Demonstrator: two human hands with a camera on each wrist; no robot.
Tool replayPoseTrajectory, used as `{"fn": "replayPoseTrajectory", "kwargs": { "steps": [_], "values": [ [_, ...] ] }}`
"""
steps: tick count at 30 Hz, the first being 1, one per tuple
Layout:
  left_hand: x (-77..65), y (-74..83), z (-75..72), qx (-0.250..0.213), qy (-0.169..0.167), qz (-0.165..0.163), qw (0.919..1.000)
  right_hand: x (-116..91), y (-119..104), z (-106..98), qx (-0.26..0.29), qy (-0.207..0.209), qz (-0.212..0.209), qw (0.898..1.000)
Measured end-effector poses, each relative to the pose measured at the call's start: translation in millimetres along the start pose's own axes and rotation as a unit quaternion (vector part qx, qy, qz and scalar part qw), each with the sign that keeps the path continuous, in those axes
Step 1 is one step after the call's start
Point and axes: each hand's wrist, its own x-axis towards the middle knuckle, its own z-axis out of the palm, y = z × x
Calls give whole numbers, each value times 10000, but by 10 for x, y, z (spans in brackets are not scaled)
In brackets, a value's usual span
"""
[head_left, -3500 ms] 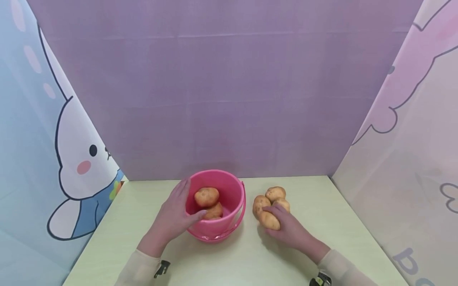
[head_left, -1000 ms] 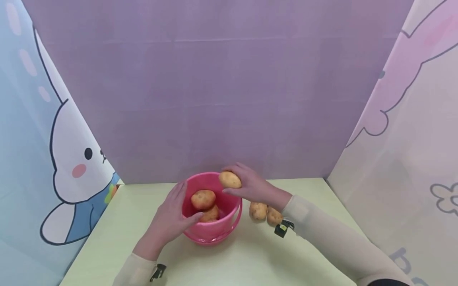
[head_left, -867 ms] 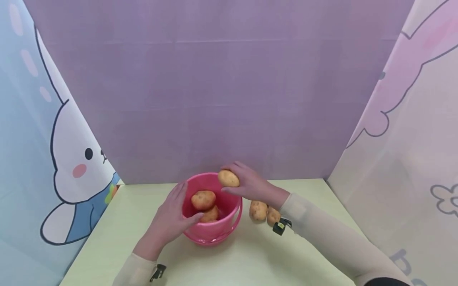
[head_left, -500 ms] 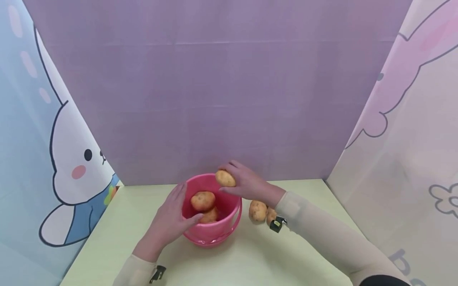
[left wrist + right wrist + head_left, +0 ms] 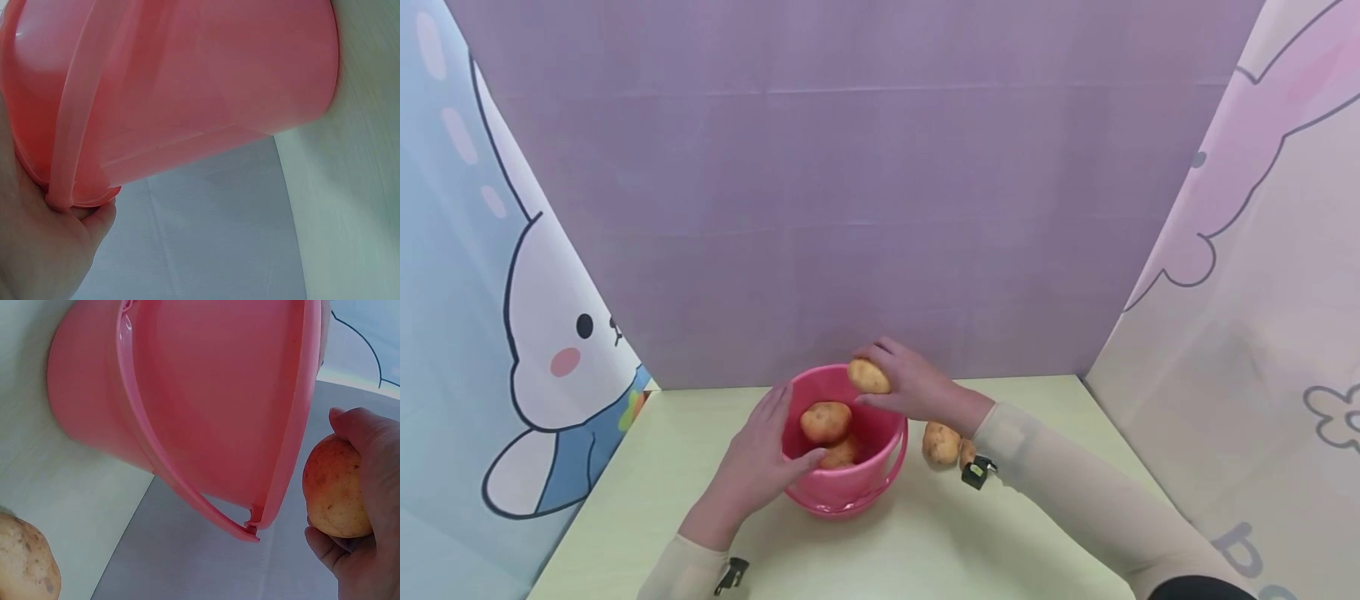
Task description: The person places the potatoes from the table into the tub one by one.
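A pink bucket [image 5: 842, 492] stands on the table, with two potatoes [image 5: 826, 422] visible inside, one partly covering the other. My left hand [image 5: 756, 450] holds its left rim, the thumb over the front edge and the fingers along the outer side. In the left wrist view, the hand [image 5: 44, 244] is at the rim beside the handle's end. My right hand [image 5: 917, 383] grips another potato [image 5: 869, 377] above the bucket's back right rim. The right wrist view shows that potato [image 5: 337, 487] between thumb and fingers, apart from the bucket.
Right of the bucket lie a potato [image 5: 942, 443] and a second one [image 5: 967, 452], mostly hidden by the right wrist. The pink handle [image 5: 181, 481] hangs down beside the bucket. A purple backdrop [image 5: 880, 208] rises behind the pale table [image 5: 880, 558], with printed panels on both sides.
The right hand has taken a potato from the group on the table and carried it left and up over the bucket, lately drifting slightly further left. The left hand stays at the rim.
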Motion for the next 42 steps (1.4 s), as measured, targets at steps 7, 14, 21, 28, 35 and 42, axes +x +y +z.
{"fn": "replayPoseTrajectory", "kwargs": {
  "steps": [7,14,21,28,35,42],
  "values": [
    [2,1,1,-19,36,41,10000,12,7,26,-172,-19,37,9998],
    [14,-1,3,-98,108,144,9998,-13,17,26,-315,-52,206,9993],
    [16,-30,14,-61,128,164,9998,-49,-12,-13,-92,40,177,9998],
    [17,-27,4,-96,90,114,9998,-101,25,-66,-19,286,81,9996],
    [6,-19,3,-80,110,94,9999,-231,141,-82,186,352,415,9983],
    [6,-8,-4,-74,109,123,9998,-480,306,-98,203,288,970,9947]
  ]
}}
